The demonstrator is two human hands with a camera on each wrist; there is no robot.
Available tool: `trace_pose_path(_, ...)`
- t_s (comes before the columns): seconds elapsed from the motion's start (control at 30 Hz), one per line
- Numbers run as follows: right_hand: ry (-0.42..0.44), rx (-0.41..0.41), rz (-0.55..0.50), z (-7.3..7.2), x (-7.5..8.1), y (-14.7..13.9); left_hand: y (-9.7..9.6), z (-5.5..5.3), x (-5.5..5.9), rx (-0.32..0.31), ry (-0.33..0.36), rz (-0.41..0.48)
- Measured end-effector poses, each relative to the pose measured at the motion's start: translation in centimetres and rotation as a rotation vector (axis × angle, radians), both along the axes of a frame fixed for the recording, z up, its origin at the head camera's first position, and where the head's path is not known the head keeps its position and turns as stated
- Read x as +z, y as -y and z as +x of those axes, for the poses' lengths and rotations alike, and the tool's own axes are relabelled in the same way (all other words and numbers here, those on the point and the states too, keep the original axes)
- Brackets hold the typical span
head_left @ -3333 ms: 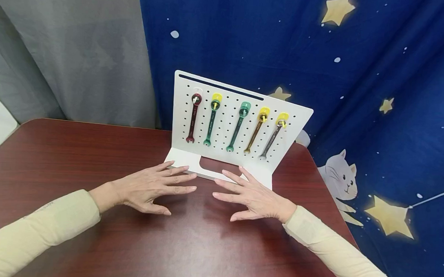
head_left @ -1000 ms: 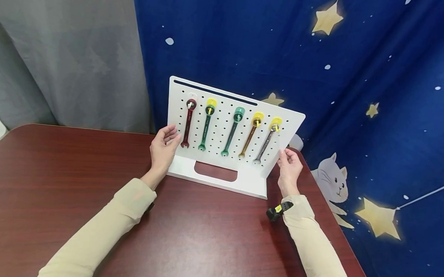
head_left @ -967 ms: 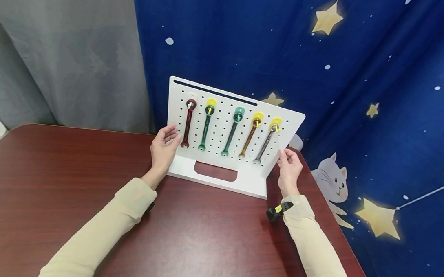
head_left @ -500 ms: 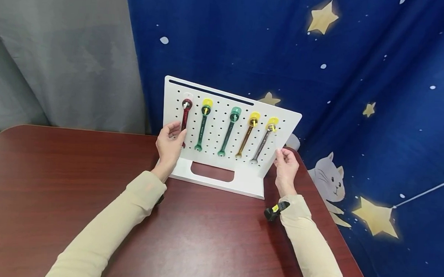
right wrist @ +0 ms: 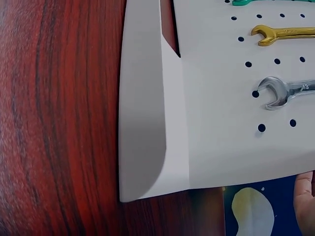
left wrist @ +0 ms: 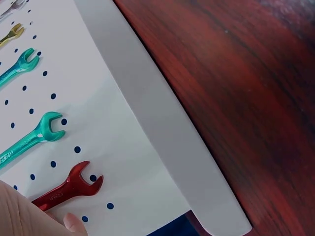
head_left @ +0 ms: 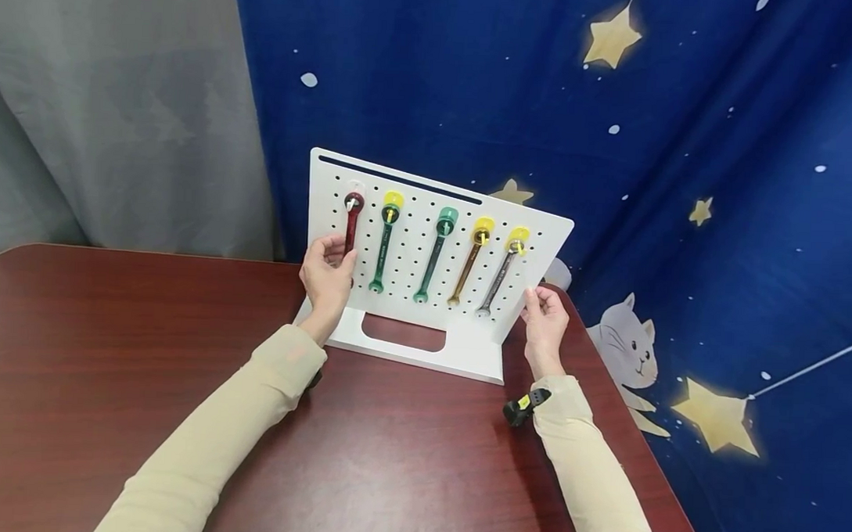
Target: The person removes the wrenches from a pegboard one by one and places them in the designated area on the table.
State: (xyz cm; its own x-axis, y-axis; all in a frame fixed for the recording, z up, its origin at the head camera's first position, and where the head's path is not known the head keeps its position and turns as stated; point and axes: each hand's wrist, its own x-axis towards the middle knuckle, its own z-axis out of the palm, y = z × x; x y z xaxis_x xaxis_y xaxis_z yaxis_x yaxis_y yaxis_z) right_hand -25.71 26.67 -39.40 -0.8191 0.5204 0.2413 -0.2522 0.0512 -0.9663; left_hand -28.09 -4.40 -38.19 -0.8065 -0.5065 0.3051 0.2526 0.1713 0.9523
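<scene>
A white pegboard stand (head_left: 398, 249) stands on the table with a row of wrenches hung from hooks. My left hand (head_left: 325, 284) pinches the shank of the dark red wrench (head_left: 351, 224) at the far left, thumb to its right. The left wrist view shows that wrench's open end (left wrist: 81, 182) beyond my fingers, lying along the board. My right hand (head_left: 545, 323) grips the board's right edge, its thumb in front and the other fingers partly hidden. Close by hangs the silver wrench (head_left: 498, 284). Between are two green wrenches, such as the left one (head_left: 383, 253), and a gold wrench (head_left: 466, 271).
The stand's base (head_left: 472, 354) has a cut-out slot and rests on the dark red wooden table (head_left: 113, 349). Behind the table hang a grey curtain (head_left: 142, 115) and a blue curtain (head_left: 418, 78) with stars. A black wrist device (head_left: 523, 408) is strapped to my right wrist.
My hands have moved from over the table up to the board. The left hand has shifted from the left edge onto the red wrench. The right hand stays at the right edge.
</scene>
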Motion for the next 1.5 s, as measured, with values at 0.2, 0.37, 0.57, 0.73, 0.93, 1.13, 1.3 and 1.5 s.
trace_pose_path(0.2, -0.018, -0.004, 0.003, 0.0, 0.1, 0.3, 0.2, -0.1, 0.0, 0.014, -0.002, -0.022)
trace_pose_path(0.37, -0.012, -0.005, 0.012, 0.1, 0.0, 0.3, 0.3, -0.2, 0.0, 0.013, 0.003, -0.044)
trace_pose_path(0.57, 0.006, -0.002, 0.027, 0.1, -0.2, 0.1, 0.6, -0.2, 0.0, 0.005, -0.001, -0.07)
trace_pose_path(0.73, 0.022, 0.0, 0.038, 0.1, -0.4, 0.0, 1.0, -0.1, -0.1, -0.009, -0.018, -0.084)
trace_pose_path(0.93, 0.002, 0.001, 0.026, 0.0, -0.4, 0.0, 1.7, -0.1, -0.7, -0.072, -0.104, -0.09)
trace_pose_path(1.13, -0.015, 0.004, 0.022, 0.1, -0.3, 0.1, 2.3, 0.3, -1.0, -0.175, -0.097, -0.099)
trace_pose_path(1.3, -0.031, 0.003, 0.018, 0.1, -0.3, 0.0, 2.9, 0.8, -0.8, -0.27, -0.069, -0.08)
trace_pose_path(1.5, -0.035, 0.002, 0.017, 0.0, -0.3, 0.0, 3.4, 2.3, 0.6, -0.351, -0.007, -0.043)
